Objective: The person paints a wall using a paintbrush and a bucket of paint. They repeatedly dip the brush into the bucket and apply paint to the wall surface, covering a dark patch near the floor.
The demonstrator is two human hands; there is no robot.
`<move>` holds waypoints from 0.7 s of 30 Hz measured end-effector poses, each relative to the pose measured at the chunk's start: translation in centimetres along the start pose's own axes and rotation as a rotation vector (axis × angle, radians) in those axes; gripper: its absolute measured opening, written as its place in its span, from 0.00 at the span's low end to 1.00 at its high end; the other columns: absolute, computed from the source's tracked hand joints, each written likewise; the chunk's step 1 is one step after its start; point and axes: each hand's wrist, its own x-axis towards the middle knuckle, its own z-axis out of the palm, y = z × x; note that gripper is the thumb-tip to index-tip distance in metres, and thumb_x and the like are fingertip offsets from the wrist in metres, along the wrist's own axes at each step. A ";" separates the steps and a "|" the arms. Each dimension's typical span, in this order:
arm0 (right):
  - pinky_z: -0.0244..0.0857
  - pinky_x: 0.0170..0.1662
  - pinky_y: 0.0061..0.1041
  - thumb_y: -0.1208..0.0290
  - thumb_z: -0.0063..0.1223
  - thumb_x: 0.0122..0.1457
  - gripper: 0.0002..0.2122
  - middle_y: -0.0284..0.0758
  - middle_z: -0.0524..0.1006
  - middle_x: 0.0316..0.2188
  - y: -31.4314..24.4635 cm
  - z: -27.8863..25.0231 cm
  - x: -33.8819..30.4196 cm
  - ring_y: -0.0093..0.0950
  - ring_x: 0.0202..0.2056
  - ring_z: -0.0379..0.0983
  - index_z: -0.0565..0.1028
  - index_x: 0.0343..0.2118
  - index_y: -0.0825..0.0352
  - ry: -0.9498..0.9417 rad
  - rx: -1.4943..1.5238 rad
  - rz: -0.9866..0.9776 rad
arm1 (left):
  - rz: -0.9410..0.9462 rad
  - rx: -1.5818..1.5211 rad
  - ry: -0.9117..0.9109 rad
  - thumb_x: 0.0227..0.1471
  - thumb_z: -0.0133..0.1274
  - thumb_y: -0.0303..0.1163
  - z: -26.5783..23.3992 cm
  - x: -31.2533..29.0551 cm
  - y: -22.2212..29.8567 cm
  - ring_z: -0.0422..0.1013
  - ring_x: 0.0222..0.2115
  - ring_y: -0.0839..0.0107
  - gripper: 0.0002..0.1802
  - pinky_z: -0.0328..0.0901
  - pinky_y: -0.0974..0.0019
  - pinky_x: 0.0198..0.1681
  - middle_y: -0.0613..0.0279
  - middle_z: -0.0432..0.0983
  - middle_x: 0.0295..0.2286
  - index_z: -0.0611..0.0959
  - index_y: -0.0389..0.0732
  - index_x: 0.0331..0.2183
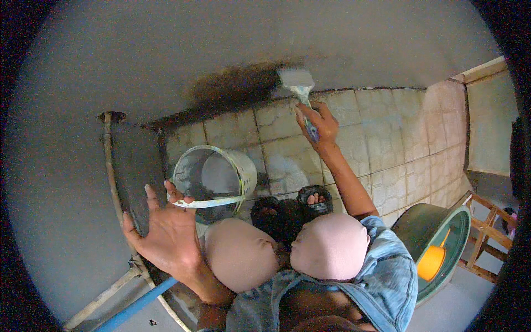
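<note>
My right hand (322, 123) is closed around the handle of a wide, paint-smeared paintbrush (299, 83). The white bristles press against the grey wall (359, 50), at the right end of a dark, stained patch (235, 86) low on it. On the left, my left hand (168, 240) has its palm turned up; the thumb and one finger stick out, while other fingers hook over the white handle of a paint bucket (250, 174). Tipped toward the left, the bucket shows its pale inside, with whitish paint on its walls. Exactly how firmly those fingers grip is hard to see.
Pale square tiles (348, 144) cover the floor below the wall. A large green tub (406, 229) at the right holds an orange dipper (431, 263), near a wooden frame (487, 227). Pipes run along the left, including a thin upright pipe (112, 171) and a blue pipe (138, 306).
</note>
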 end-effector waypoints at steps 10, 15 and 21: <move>0.71 0.29 0.29 0.71 0.66 0.46 0.12 0.37 0.76 0.31 4.6 3.6 -7.6 0.34 0.30 0.76 0.79 0.36 0.59 -0.124 -0.140 -0.020 | -0.050 -0.027 -0.060 0.49 0.52 0.54 0.1 0.2 0.6 0.65 0.41 0.57 0.32 0.56 0.53 0.50 0.43 0.68 0.43 0.71 0.40 0.47; 0.68 0.26 0.31 0.72 0.65 0.47 0.11 0.39 0.75 0.28 4.9 3.9 -6.5 0.36 0.26 0.74 0.79 0.35 0.61 -0.150 -0.085 0.027 | -0.032 -0.024 -0.048 0.50 0.50 0.54 0.9 -0.1 0.4 0.64 0.41 0.59 0.32 0.56 0.54 0.48 0.44 0.69 0.42 0.69 0.39 0.47; 0.70 0.28 0.29 0.75 0.66 0.45 0.12 0.39 0.77 0.33 -0.2 -0.4 1.7 0.35 0.28 0.76 0.80 0.35 0.61 0.041 0.011 0.008 | -0.029 -0.020 0.003 0.50 0.50 0.55 0.7 -0.3 0.4 0.64 0.40 0.59 0.31 0.56 0.54 0.48 0.44 0.69 0.42 0.72 0.38 0.46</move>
